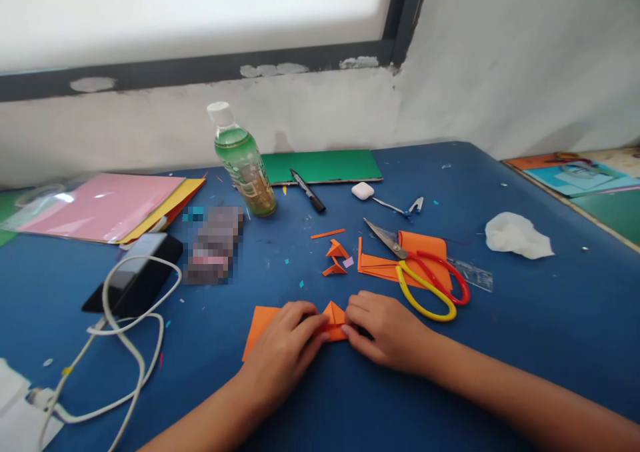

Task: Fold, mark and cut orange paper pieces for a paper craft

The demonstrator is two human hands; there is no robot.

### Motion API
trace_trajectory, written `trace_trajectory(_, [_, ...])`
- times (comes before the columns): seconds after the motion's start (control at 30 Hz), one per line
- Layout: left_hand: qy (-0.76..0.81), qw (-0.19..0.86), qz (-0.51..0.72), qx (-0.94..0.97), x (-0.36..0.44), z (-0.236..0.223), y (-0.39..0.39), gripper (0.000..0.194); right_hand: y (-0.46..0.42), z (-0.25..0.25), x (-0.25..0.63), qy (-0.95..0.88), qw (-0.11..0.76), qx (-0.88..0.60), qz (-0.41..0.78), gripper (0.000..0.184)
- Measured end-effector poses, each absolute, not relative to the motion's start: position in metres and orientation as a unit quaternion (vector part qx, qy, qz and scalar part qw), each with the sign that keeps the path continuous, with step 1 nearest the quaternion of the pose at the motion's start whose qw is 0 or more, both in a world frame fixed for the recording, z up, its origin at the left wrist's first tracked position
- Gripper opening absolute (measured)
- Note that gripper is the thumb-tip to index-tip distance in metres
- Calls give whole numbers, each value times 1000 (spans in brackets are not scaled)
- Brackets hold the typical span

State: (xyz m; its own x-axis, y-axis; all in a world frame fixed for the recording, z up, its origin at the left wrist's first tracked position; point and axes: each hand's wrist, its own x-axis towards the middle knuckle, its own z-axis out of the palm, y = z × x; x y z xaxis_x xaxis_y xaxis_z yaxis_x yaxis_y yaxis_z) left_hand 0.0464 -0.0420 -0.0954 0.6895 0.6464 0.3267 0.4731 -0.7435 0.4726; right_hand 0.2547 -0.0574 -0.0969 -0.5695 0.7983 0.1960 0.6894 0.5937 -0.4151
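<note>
On the blue table (320, 385), my left hand (285, 345) and my right hand (383, 329) press down on a partly folded orange paper (260, 325). Both hands have their fingers curled and pinching the paper's raised folded peak between them. The paper's flat left corner sticks out beyond my left hand. Small folded orange scraps (336, 257) lie just behind the hands. Scissors (425, 275) with a red and a yellow handle rest on more orange paper (425, 249) to the right, beside a clear ruler (475, 275).
A green drink bottle (243, 162) stands at the back, with a black marker (309, 192), green card (323, 167) and white earbud case (363, 191). Pink and yellow sheets (105, 205) lie left, with a phone (137, 275) and white cable (130, 345). Crumpled tissue (517, 235) lies right.
</note>
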Motion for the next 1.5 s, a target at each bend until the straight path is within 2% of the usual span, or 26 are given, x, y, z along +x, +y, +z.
trace_trajectory(0.3, [311,203,232,899,48,-95,-38,17,-57,-95,253,-876,192,-427,118,18])
trace_trajectory(0.6, [307,202,229,901,48,-93,-37,19,-56,-96,257,-862,220,-427,163,19])
trace_trajectory(0.8, [310,206,225,900,47,-93,-38,14,-57,-95,250,-861,181,-463,110,16])
trace_trajectory(1.03, [304,178,226,908,48,-94,-37,22,-58,-95,244,-857,144,-486,93,13])
trace_trajectory(1.5, [306,183,190,915,49,-91,-35,20,-56,-95,243,-854,149,-491,85,14])
